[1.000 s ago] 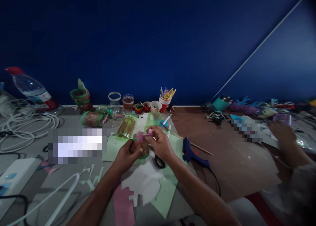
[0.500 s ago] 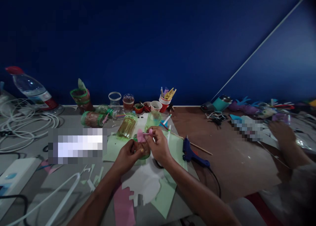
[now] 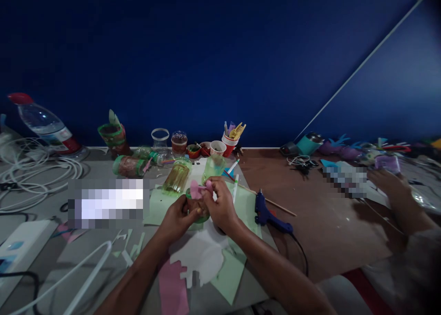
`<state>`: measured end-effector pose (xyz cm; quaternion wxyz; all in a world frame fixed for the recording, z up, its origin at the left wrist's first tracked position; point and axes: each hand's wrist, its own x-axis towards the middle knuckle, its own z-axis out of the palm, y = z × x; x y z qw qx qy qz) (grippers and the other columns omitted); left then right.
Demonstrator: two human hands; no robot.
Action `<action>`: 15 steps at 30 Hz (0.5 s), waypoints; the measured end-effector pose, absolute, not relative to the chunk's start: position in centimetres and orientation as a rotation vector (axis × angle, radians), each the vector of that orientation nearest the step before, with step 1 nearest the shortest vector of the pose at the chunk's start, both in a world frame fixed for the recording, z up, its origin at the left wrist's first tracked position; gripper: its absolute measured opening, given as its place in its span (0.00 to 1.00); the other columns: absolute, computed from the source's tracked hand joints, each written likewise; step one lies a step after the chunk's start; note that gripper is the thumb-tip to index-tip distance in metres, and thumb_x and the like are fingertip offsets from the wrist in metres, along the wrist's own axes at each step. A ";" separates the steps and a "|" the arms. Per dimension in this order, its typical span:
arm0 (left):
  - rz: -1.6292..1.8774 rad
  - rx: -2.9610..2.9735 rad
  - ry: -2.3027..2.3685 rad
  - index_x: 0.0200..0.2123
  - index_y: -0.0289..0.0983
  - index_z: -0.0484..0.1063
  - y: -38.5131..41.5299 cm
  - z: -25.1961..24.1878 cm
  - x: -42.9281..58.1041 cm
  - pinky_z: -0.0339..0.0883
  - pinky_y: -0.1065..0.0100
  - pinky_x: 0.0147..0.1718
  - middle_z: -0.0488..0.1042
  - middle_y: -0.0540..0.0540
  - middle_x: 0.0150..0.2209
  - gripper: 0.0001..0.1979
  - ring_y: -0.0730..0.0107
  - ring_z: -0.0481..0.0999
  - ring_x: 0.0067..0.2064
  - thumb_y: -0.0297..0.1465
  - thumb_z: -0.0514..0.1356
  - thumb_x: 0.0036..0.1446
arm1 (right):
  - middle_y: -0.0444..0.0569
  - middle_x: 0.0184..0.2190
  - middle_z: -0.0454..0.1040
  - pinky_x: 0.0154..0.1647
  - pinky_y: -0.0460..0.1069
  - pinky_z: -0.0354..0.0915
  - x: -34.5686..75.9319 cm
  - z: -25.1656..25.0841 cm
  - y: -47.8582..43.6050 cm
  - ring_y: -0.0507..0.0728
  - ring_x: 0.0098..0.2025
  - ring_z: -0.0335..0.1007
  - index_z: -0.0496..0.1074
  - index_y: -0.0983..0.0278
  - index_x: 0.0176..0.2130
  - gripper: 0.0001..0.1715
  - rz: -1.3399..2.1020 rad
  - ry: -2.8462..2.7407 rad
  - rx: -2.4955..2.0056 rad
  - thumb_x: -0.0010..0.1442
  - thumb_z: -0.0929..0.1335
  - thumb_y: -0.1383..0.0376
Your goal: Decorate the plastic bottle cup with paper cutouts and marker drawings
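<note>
My left hand (image 3: pixel 179 216) is closed round a small brown-painted container (image 3: pixel 200 208) with green edges, tilted above the table. Between the fingers of my right hand (image 3: pixel 220 202) is a pink paper piece (image 3: pixel 197 189) with rounded lobes, held at the container's upper side; whether it touches the container I cannot tell. Just beyond my hands lies a cut clear bottle piece (image 3: pixel 177 177), painted brownish inside with a green tint. A pale green clear cup (image 3: pixel 214 167) stands behind my right hand. Beneath are a white paper cutout (image 3: pixel 200 255) and green paper sheets (image 3: pixel 229 276).
A blue glue gun (image 3: pixel 270 216) with its cord lies to the right, beside a wooden stick (image 3: pixel 282 208). Painted cups and red paper cups (image 3: pixel 230 145) line the wall. Cables (image 3: pixel 51 186) and a large bottle (image 3: pixel 51 129) are at left. Another person's hand (image 3: pixel 392 186) is at far right.
The pink paper in my right hand has shifted slightly, and my right hand has turned a little. My left hand keeps its hold. The other person's hand has moved slightly left.
</note>
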<state>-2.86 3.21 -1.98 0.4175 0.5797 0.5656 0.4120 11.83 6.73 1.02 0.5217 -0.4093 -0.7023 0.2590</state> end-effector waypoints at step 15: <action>1.020 1.476 1.420 0.27 0.38 0.59 3.2 -1.8 -2.8 0.53 0.71 0.25 0.57 0.56 0.23 0.13 0.74 0.57 0.26 0.40 0.59 0.48 | 0.51 0.43 0.67 0.44 0.51 0.65 12.1 1.1 6.8 0.57 0.44 0.66 0.63 0.63 0.46 0.23 0.889 -1.633 -1.013 0.49 0.69 0.66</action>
